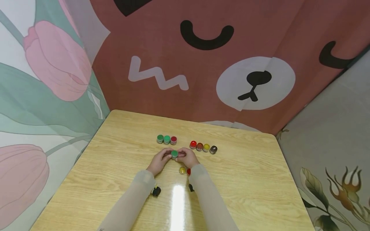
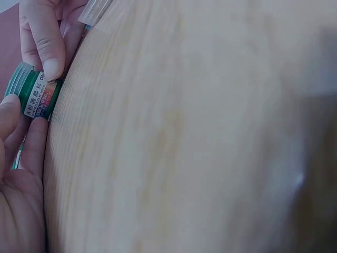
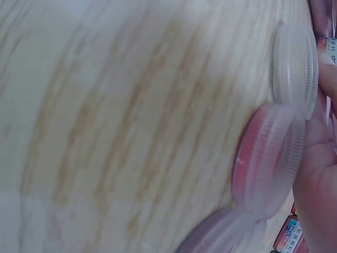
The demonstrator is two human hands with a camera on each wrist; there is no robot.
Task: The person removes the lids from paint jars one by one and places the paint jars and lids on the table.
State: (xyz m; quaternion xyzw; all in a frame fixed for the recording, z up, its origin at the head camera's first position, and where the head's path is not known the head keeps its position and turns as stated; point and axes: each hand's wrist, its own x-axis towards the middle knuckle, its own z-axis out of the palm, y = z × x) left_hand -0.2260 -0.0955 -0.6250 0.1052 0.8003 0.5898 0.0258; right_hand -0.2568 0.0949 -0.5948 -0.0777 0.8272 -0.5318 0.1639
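Note:
A small green jar [image 1: 174,154] with a clear lid is held between both hands at the middle of the table. My left hand [image 1: 159,161] pinches it from the left, and my right hand [image 1: 187,157] has thumb and fingers on its right side. In the left wrist view the jar [image 2: 36,90] lies tilted on its side, its printed label showing, with the left hand [image 2: 21,190] below and the right hand [image 2: 46,37] above. The right wrist view shows the right hand [image 3: 318,168] at the right edge, beside several jars.
Behind the hands stand three jars, two green [image 1: 160,138] and one dark pink [image 1: 173,140]; to their right is a row with red [image 1: 193,144], brown, yellow and dark jars. A yellow jar [image 1: 182,170] and a red one [image 1: 189,172] sit by the right wrist.

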